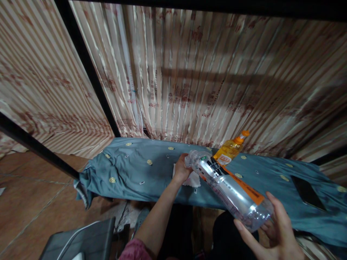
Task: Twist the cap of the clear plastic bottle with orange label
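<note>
A large clear plastic bottle (230,191) with a silver, black and orange label is held tilted in front of me, its neck toward the upper left. At the neck, my left hand (182,170) is closed, some of its fingers hidden behind the bottle. My right hand (279,231) grips the base, thumb and fingers on either side. Behind the bottle stands a yellow pump bottle (229,150) with an orange top. A crumpled white tissue (193,180) lies below my left hand.
The narrow surface is covered by a blue-green patterned cloth (130,180). A black phone (309,192) lies on its right part. Striped curtains (184,72) and black poles (89,68) rise behind. A dark stool-like object (89,238) with a white cable stands lower left.
</note>
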### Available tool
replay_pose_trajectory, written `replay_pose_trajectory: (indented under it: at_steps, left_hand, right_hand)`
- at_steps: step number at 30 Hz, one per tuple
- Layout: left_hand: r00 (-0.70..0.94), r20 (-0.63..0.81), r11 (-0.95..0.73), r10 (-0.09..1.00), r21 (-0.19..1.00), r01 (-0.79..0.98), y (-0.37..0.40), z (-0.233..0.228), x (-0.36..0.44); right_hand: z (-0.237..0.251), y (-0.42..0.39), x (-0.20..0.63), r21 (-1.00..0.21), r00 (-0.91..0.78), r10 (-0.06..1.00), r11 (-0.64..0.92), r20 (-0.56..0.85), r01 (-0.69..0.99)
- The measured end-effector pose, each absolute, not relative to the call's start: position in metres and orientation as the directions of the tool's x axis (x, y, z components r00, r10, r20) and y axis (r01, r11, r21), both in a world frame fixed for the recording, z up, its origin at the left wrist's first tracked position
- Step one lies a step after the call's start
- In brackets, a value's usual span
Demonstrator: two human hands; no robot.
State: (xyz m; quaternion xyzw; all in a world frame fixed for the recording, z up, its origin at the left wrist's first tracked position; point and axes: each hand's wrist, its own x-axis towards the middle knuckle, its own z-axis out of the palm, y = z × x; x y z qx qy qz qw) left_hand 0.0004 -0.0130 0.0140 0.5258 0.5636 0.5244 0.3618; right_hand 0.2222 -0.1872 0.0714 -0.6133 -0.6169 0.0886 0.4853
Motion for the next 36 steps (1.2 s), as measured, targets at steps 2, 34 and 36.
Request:
replay_pose_trajectory:
  at_steps: [2,34,36]
  left_hand:
    - [-0.189,0.128,-0.09,0.974,0.976,0.197,-0.013,0.015,0.001]
    - [-0.204,0.143,-0.093,0.968,0.967,0.239,-0.01,0.01,0.001]
    - [-0.21,0.124,-0.071,0.97,0.967,0.243,-0.01,0.013,0.001]
  right_hand:
    - [0.072,-0.187,0.222,-0.68,0.208,0.829,0.253,0.519,0.688]
    - [0.084,-0.185,0.222,-0.663,0.17,0.843,0.26,0.511,0.702]
    - [0.085,-0.185,0.221,-0.659,0.175,0.842,0.253,0.51,0.708]
